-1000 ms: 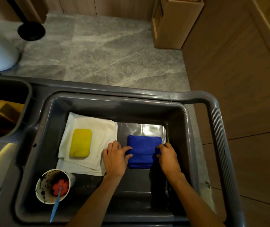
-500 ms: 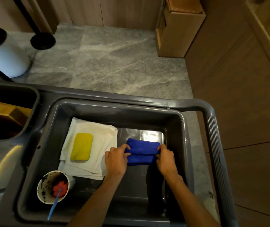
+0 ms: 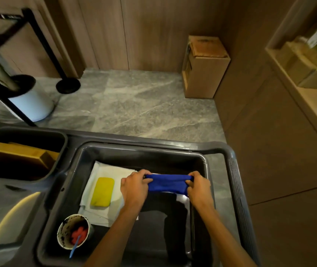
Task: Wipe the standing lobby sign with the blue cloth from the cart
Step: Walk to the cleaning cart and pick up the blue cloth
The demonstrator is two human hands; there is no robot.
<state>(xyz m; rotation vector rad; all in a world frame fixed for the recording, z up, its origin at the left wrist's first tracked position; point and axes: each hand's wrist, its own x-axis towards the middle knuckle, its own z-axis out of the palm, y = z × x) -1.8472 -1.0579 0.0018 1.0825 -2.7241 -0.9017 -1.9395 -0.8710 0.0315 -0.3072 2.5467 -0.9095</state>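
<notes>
Both hands, left hand (image 3: 134, 189) at nine o'clock and right hand (image 3: 199, 186) at three, pinch the folded blue microfibre cloth (image 3: 167, 185) with fingers clamped above the dark grey plastic cart tub (image 3: 80, 162).

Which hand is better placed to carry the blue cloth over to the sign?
Probably left. Both hands grip the blue cloth, but the left hand is on the side of the black sign stand, far left. The right hand would have to cross over.

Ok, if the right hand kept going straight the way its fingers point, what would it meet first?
Probably the left hand. The right hand grips the blue cloth with fingers curled leftward along it, and only cloth lies between. Depth is unclear.
</notes>
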